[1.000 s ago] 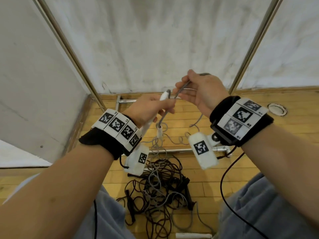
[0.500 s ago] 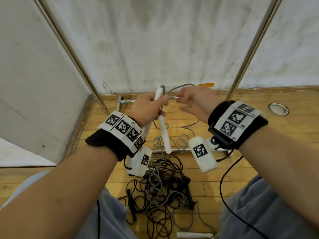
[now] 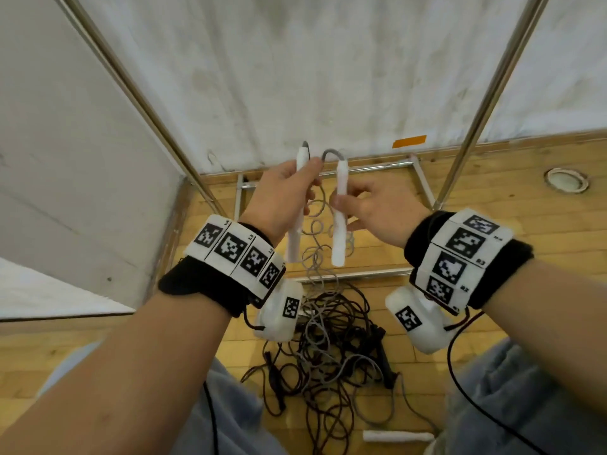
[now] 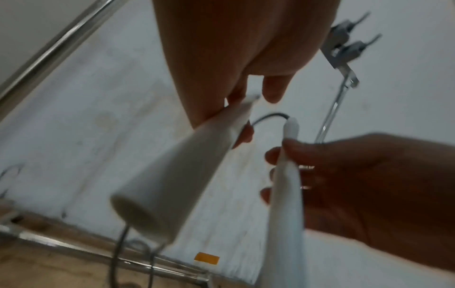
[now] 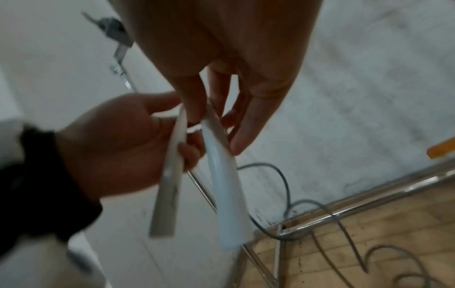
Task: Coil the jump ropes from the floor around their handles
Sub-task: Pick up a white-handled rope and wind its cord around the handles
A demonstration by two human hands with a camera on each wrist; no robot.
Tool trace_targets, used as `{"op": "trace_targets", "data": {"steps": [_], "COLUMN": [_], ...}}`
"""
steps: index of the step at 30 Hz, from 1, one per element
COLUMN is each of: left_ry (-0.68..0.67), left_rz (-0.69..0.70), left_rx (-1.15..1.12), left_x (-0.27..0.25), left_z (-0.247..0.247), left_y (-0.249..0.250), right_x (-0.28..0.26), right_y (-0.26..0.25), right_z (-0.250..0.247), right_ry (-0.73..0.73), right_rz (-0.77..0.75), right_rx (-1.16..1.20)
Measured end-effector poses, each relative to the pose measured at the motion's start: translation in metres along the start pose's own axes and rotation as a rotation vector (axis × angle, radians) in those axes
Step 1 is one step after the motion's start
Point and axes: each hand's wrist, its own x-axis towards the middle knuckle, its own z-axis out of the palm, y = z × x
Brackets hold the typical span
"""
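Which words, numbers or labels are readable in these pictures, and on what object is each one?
"R4", "R3", "R2": tiny labels beside the square markers on the right wristband, barely legible.
Left wristband: similar labels, too small to read.
Orange tape on the wall: no text.

The two white handles are now held apart and upright, side by side, one in each hand. The left handle [image 3: 299,205], gripped by the left hand [image 3: 279,195], is raised and turned more upright than half a second ago. The right handle [image 3: 340,211], then hanging loose below the left hand, is now pinched by the right hand [image 3: 377,208], which no longer holds the grey rope [image 3: 331,155]. That rope now arches between the handle tops.
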Motion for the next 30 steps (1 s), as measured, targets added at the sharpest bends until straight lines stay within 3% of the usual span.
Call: {"op": "trace_targets", "data": {"steps": [3, 7, 10, 12, 14, 15, 19, 21, 25, 30], "left_ry": [-0.157, -0.311, -0.340, -0.350, -0.375, -0.391, -0.445, -0.435, -0.343, -0.276], "left_rz": [0.021, 0.077, 0.134, 0.140, 0.135, 0.132, 0.154, 0.172, 0.141, 0.136], "left_rx": [0.272, 0.407, 0.510, 0.580, 0.616, 0.628, 0.686, 0.755, 0.782, 0.743], "left_x": [-0.005, -0.012, -0.014, -0.013, -0.013, -0.013, -0.016, -0.017, -0.013, -0.014], "left_z": [-0.002, -0.003, -0.007, -0.011, -0.014, -0.016, -0.020, -0.020, -0.022, -0.033], "left_y": [-0.004, -0.002, 0.000, 0.000, 0.001, 0.002, 0.005, 0.003, -0.001, -0.003], "right_x": [0.002, 0.002, 0.002, 0.005, 0.008, 0.010, 0.016, 0.015, 0.022, 0.027], "right_y": [-0.004, -0.006, -0.010, -0.009, -0.011, -0.013, -0.012, -0.010, -0.010, -0.016], "right_z": [-0.006, -0.003, -0.001, -0.006, -0.013, -0.016, -0.019, -0.015, -0.017, -0.031], "right_ry": [0.055, 0.060, 0.050, 0.202, 0.421, 0.423, -0.081, -0.181, -0.132, 0.093], "right_rz": [0.061, 0.040, 0.005, -0.073, -0.201, -0.225, -0.054, -0.061, -0.030, -0.079], "right_rx": [0.206, 0.205, 0.105, -0.215, -0.310, -0.245, -0.137, -0.102, 0.002, 0.117]}}
